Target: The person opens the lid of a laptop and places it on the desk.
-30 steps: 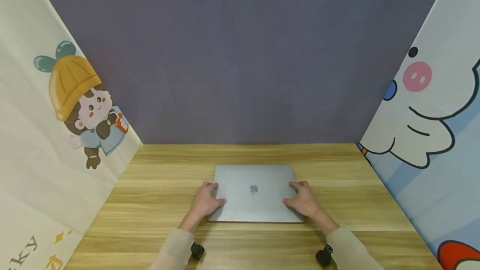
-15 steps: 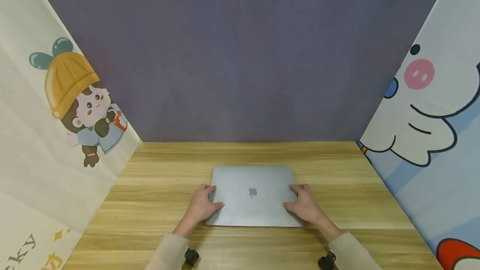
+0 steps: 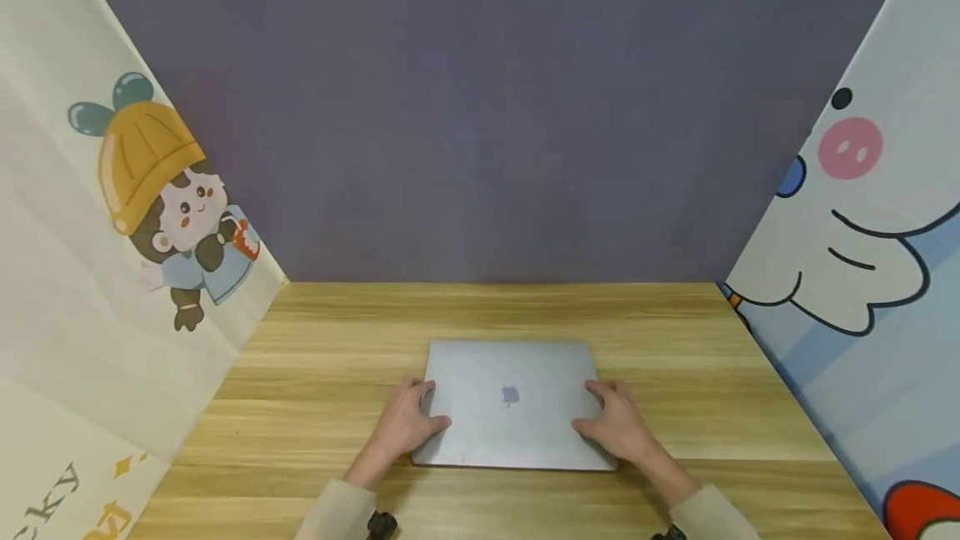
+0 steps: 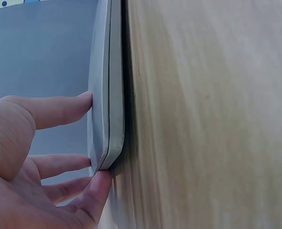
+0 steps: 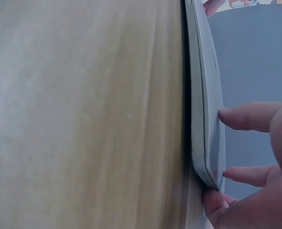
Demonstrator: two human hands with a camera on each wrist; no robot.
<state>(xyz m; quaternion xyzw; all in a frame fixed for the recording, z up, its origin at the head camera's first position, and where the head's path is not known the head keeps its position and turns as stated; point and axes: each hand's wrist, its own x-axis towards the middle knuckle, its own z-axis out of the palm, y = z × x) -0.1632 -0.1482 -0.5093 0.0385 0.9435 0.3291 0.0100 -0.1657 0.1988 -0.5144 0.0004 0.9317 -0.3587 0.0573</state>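
A closed silver laptop (image 3: 513,422) lies in the middle of the wooden table (image 3: 330,348), nearer the person than the back edge, with a dark apple mark (image 3: 510,395) at the centre of its lid. The left hand (image 3: 402,422) grasps the laptop by its left side: the thumb presses on top of the lid, another fingertip touches the lid by the edge, and one more sits at the lower side of the corner. The right hand (image 3: 621,425) mirrors this on the right side — thumb on the lid, fingers at the edge. The wrist views show a dark line along the underside of the laptop; whether it is a gap or only shadow, I cannot tell.

Both arms come in from the near side in light sleeves (image 3: 339,511), with a small black camera (image 3: 382,526) showing at the left wrist. Behind the table stands a plain grey-purple wall (image 3: 480,123). On the left hangs a cream curtain (image 3: 67,340) with a cartoon child in a yellow hat; on the right, a blue and white curtain (image 3: 825,373) bears a large white cartoon figure.
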